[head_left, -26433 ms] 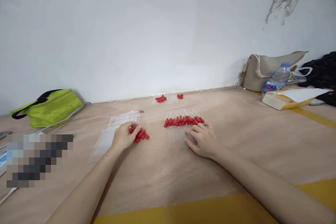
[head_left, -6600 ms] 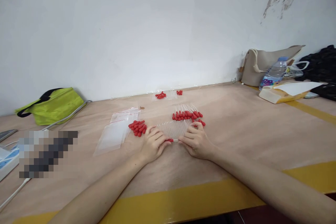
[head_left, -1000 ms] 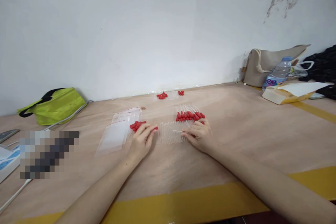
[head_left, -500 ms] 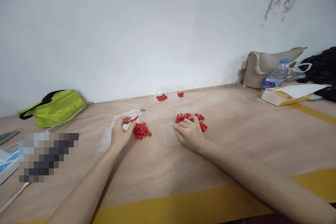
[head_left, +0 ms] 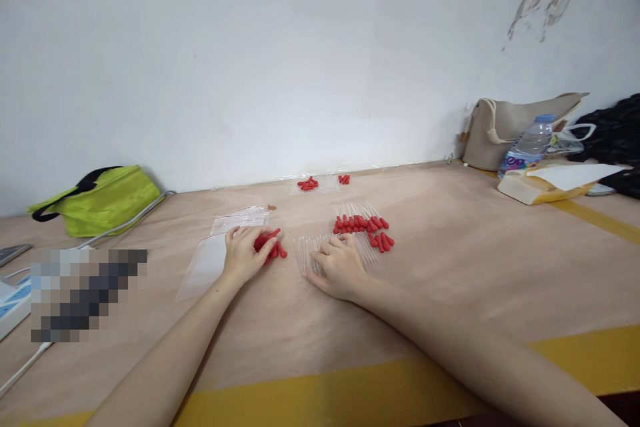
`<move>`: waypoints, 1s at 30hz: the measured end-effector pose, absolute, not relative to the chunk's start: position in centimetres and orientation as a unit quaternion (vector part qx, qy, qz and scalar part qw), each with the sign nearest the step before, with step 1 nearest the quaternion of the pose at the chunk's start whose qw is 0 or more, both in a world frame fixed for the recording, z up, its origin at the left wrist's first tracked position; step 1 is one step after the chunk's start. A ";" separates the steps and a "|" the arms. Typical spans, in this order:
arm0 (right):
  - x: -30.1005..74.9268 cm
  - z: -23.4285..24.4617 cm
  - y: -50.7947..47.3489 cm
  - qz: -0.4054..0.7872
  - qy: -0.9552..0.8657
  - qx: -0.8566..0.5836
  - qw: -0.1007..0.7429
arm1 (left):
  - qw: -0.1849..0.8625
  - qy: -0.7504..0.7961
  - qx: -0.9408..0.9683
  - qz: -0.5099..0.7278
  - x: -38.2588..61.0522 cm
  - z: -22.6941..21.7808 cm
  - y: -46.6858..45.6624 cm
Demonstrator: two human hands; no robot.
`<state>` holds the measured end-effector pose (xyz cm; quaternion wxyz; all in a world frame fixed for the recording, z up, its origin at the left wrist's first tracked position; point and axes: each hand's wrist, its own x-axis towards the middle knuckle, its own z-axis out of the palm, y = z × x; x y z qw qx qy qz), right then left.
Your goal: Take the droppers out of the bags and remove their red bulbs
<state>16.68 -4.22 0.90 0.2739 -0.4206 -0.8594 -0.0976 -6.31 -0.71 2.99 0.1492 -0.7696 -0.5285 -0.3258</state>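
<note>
My left hand (head_left: 245, 255) rests over a pile of red rubber dropper bulbs (head_left: 281, 253), beside the clear zip bags. Its thumb and fingers are closed around one red bulb (head_left: 273, 234) at the top of the pile; the fingertips are partly hidden. My right hand (head_left: 340, 267) lies low over a row of thin clear dropper tubes (head_left: 301, 250), thumb and fingers curled in on a tube at the row's near side. Behind it, several tubes fitted with red bulbs (head_left: 356, 222) lie side by side, and a few more (head_left: 383, 242) rest to their right.
Clear zip bags (head_left: 200, 267) lie left of the bulbs. Near the wall is a clear bag (head_left: 327, 183) with red bulbs. A lime-green bag (head_left: 107, 200) and power strip (head_left: 17, 310) are left; a water bottle (head_left: 527, 147), tissue pack (head_left: 525, 188) and beige bag (head_left: 490, 137) are right.
My left hand has moved right and down over the pile of bulbs. My right hand has drawn back from the fitted droppers and moved left onto the clear tubes.
</note>
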 end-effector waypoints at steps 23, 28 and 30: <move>25.8 1.9 -2.4 -0.111 -0.743 -0.556 0.356 | 0.154 -0.506 -0.785 -0.322 -5.6 2.9 -1.1; 27.3 1.0 -1.9 -0.092 -0.708 -0.596 0.368 | 0.132 -0.504 -0.792 -0.319 -2.4 4.0 -0.3; 27.5 0.9 -1.8 -0.082 -0.703 -0.601 0.371 | 0.106 -0.504 -0.808 -0.287 0.0 4.3 0.4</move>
